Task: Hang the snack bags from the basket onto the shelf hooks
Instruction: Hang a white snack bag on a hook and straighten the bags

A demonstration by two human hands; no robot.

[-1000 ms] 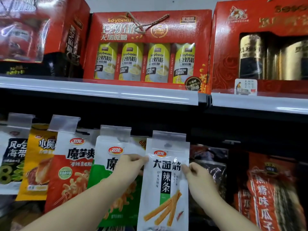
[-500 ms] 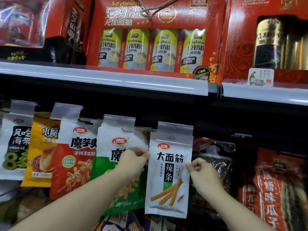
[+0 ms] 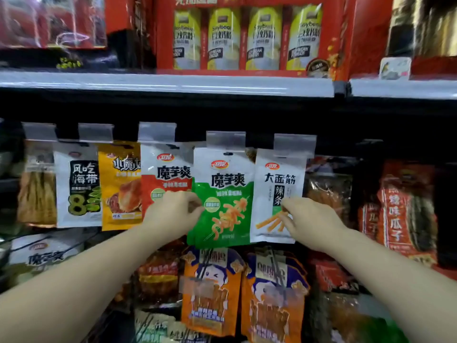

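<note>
Since a second ago the view has been dropping, so the hanging row is sitting higher in frame and a lower row of orange bags (image 3: 210, 293) is showing; the left hand (image 3: 173, 214) has been sliding off the green bag's top toward its left edge, and the right hand (image 3: 309, 219) has come down the white bag's right side.

The red gift box (image 3: 247, 35) on the upper shelf (image 3: 173, 85) is holding four yellow soybean-powder pouches standing upright in its window.

The white snack bag (image 3: 277, 194) is hanging from its hook under a clear label holder (image 3: 294, 144), long axis vertical, top up, printed face outward. The green snack bag (image 3: 222, 201) is hanging just beside it on the left, slightly overlapped by it.

The left hand is curling loosely at the seam between the green bag and a red-and-white bag (image 3: 168, 174); whether it is pinching either cannot be told. The right hand is pinching the white bag's lower right edge between thumb and fingers.

Dark and red packets (image 3: 400, 206) are crowding the right side.
</note>
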